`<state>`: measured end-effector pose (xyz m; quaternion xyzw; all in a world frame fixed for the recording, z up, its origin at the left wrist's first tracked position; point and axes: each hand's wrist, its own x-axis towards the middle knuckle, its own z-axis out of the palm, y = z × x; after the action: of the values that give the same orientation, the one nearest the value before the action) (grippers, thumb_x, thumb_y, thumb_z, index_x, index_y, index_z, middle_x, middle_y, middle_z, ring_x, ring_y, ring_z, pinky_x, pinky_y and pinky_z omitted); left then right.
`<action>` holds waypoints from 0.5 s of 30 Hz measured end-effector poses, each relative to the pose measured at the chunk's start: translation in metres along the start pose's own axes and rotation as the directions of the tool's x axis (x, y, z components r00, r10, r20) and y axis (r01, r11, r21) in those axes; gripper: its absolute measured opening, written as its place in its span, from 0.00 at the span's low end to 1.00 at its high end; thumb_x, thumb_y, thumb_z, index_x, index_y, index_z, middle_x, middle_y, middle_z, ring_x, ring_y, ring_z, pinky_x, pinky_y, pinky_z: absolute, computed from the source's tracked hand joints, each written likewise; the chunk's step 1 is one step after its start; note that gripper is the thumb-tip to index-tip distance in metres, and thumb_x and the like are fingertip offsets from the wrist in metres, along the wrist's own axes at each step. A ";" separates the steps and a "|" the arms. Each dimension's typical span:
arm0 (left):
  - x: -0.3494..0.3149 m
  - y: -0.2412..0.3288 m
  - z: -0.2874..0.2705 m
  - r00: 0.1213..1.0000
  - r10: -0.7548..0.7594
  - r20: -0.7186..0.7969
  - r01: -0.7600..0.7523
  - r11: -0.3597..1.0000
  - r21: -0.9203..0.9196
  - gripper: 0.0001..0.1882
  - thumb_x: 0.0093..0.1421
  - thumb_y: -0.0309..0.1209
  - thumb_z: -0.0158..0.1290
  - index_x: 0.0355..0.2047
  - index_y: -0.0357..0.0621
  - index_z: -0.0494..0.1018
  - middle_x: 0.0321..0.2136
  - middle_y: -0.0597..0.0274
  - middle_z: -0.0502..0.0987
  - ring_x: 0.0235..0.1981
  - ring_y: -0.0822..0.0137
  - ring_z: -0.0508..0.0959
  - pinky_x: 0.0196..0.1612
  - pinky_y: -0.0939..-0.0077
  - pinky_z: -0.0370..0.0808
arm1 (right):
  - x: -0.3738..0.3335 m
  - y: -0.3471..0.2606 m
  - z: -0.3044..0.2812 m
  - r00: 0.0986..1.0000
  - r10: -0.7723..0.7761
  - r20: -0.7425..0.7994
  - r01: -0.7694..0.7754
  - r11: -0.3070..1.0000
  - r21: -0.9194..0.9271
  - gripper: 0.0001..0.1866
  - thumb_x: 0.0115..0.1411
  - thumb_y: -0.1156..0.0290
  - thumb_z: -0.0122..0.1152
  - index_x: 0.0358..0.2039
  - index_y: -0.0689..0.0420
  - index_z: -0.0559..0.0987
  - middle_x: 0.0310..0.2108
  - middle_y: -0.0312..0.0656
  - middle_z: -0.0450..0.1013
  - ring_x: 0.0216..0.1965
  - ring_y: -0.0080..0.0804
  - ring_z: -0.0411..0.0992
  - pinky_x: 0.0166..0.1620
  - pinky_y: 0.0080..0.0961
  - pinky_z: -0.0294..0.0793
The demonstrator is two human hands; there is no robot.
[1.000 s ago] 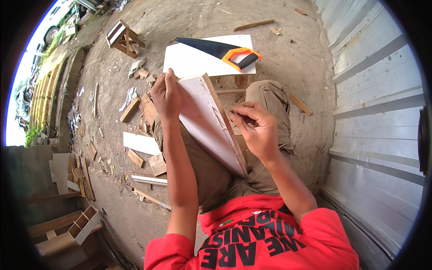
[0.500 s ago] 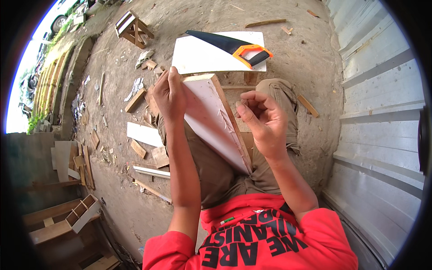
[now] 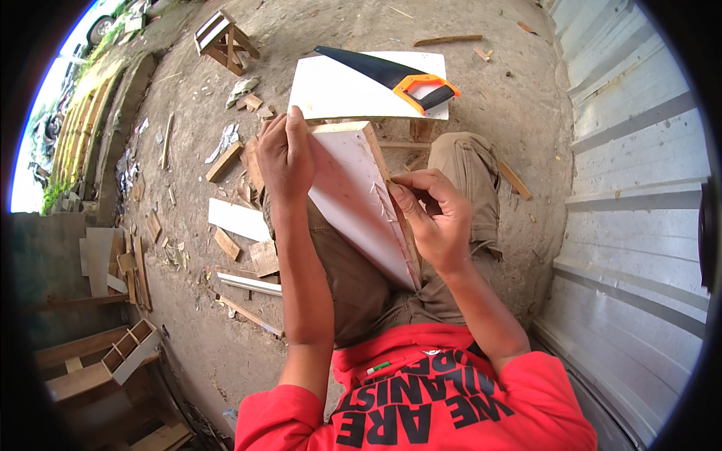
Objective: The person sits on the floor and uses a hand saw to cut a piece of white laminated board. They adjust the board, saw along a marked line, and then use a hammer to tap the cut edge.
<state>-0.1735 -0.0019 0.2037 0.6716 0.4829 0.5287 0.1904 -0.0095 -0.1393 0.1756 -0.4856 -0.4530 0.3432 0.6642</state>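
A white-faced wooden panel (image 3: 342, 180) with a raw wood edge stands tilted between my thighs. My left hand (image 3: 288, 154) is closed on its upper left side, thumb up. Along the right edge hang thin whitish strips or shavings (image 3: 385, 204). My right hand (image 3: 436, 214) is at that edge, thumb and forefinger pinched together against the wood; what lies between them, if anything, is too small to make out. Beyond the panel, a hand saw (image 3: 383, 74) with an orange and black handle rests on a white board (image 3: 323, 94).
Wood offcuts (image 3: 224, 161) and a white piece of board (image 3: 237, 218) litter the ground to the left. A small wooden stool (image 3: 226, 41) stands at the far left. Corrugated metal sheeting (image 3: 632, 195) rises on the right. Wooden frames (image 3: 83, 383) sit at the lower left.
My right hand has moved left and slightly down, from just off the panel onto its edge. My left hand keeps its hold on the panel.
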 end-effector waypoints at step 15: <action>0.000 0.018 -0.011 0.994 0.033 0.103 -0.050 0.985 0.165 0.29 0.73 0.41 0.42 0.17 0.32 0.63 0.12 0.58 0.58 0.16 0.67 0.56 0.22 0.66 0.55 | 0.002 -0.014 -0.008 0.962 -0.268 0.054 0.273 0.934 -0.232 0.06 0.55 0.81 0.69 0.34 0.64 0.82 0.30 0.41 0.78 0.31 0.28 0.75 0.35 0.22 0.73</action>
<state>-0.1756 -0.0127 0.2217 0.7207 0.5014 0.4557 0.1464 -0.0013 -0.1440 0.1883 -0.4908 -0.5603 0.1971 0.6374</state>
